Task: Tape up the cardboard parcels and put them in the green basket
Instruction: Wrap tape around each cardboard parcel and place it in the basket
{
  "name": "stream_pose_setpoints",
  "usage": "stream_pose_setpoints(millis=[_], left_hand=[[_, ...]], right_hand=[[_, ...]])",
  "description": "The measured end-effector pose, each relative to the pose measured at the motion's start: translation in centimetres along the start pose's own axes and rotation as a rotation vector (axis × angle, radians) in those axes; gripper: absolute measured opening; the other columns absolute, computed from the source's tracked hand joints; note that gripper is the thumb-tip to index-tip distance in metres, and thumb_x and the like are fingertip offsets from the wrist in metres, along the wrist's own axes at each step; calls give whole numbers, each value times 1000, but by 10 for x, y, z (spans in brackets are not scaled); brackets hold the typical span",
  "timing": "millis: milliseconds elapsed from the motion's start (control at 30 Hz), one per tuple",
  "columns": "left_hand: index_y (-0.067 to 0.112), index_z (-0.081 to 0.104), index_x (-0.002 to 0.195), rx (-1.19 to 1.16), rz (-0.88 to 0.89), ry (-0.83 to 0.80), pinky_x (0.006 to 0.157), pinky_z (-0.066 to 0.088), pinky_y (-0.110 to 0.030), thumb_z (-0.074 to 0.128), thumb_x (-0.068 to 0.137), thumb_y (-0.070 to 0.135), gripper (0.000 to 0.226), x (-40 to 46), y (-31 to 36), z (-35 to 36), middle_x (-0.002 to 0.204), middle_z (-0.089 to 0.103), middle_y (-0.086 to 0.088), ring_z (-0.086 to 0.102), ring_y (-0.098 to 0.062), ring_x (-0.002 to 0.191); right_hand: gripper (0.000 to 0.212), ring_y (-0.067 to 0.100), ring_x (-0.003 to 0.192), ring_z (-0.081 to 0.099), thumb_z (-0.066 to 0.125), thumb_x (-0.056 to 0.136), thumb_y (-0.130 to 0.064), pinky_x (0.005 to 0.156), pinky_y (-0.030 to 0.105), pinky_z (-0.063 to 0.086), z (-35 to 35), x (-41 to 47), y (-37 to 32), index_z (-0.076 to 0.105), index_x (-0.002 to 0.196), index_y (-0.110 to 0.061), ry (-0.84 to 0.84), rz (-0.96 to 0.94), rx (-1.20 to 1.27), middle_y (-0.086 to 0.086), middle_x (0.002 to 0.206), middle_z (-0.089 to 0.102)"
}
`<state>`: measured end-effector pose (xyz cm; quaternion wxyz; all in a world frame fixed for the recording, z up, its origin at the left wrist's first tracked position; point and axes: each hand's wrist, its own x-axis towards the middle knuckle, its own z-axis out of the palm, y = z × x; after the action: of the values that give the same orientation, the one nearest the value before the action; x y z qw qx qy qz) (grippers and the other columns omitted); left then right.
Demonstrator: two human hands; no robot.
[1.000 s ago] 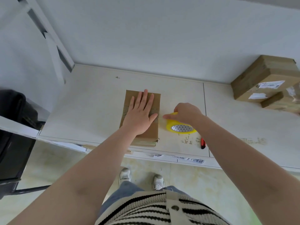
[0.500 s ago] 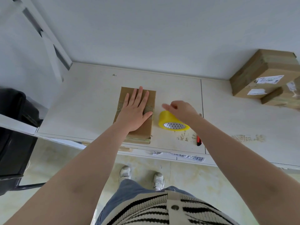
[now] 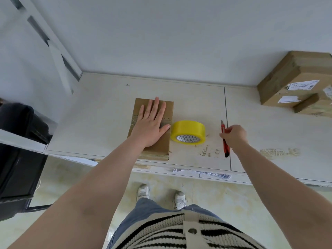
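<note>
A flat brown cardboard parcel lies on the white table, a strip of clear tape running across its top. My left hand presses flat on the parcel with straight fingers. A yellow roll of tape lies on the table, touching the parcel's right side. Further right, my right hand grips a red utility knife that lies along the table's seam, its blade end pointing away from me. No green basket is in view.
Stacked cardboard parcels with white labels sit at the table's far right against the wall. A black chair stands left of the table. Scuff marks mark the table near its front edge. My feet stand on the floor below.
My right hand let go of the yellow tape roll and moved right to the red knife, closing round it. The left hand stayed flat on the parcel.
</note>
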<state>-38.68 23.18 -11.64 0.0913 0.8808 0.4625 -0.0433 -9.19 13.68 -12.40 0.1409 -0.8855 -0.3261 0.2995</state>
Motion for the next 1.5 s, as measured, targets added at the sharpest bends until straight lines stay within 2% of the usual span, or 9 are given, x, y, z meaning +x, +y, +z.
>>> stream_pose_setpoints(millis=[133,200,267,367,533,833,1000,1133,1500], left_hand=[[20,-21,154,5,0,3,122,-13,-44,5,92,63,80,-1,1,-1,160,-31,-7,-26,-25,148],[18,-19,155,12,-1,5,122,-11,-45,7,92,63,81,-1,2,-2,161,-29,-9,-24,-26,149],[18,-18,155,15,-1,8,122,-12,-45,10,95,62,79,-1,2,-3,161,-28,-9,-24,-26,149],[20,-20,154,5,0,7,122,-13,-45,16,99,60,78,-1,2,-3,160,-29,-8,-25,-25,148],[20,-20,154,-1,-5,3,121,-13,-45,17,100,60,76,-2,0,-6,160,-30,-8,-25,-25,149],[19,-18,155,-11,-9,13,122,-11,-46,17,100,60,77,-3,1,-5,160,-29,-9,-22,-26,150],[19,-18,155,-7,-2,19,122,-10,-47,14,98,61,77,-2,2,-3,161,-28,-9,-21,-27,150],[19,-20,154,-5,-2,15,121,-12,-45,11,97,62,78,-2,0,-3,160,-30,-8,-23,-27,149],[19,-20,155,5,2,9,122,-11,-46,11,98,61,78,-2,1,-3,161,-29,-9,-23,-27,150]], right_hand=[[11,15,62,58,76,83,-12,60,27,49,-32,-15,-55,69,91,-9,40,-114,366,0,72,62],[11,17,66,61,76,82,-7,67,27,55,-40,-30,-88,66,81,-10,-41,-147,631,5,75,64],[11,12,57,63,73,84,-7,57,21,55,-33,-52,-117,65,77,-9,-209,-189,733,7,72,64],[11,18,61,68,73,86,-11,63,28,60,1,-82,-137,68,79,-4,-355,-252,578,8,69,68],[19,28,75,70,70,87,-26,76,41,57,15,-82,-118,69,79,-9,-174,-271,177,9,77,71],[33,5,36,40,67,86,-24,37,12,31,9,-83,-110,56,59,-9,-301,-245,53,-6,44,41],[27,7,37,39,68,83,-18,40,14,32,3,-86,-112,58,61,-4,-311,-237,-18,-5,42,37],[31,23,59,39,65,83,-12,58,26,35,8,-94,-121,47,58,-6,-302,-235,-140,9,61,42],[32,24,90,59,59,93,-35,78,34,53,24,-90,-126,66,88,-4,-126,-289,-376,10,104,48]])
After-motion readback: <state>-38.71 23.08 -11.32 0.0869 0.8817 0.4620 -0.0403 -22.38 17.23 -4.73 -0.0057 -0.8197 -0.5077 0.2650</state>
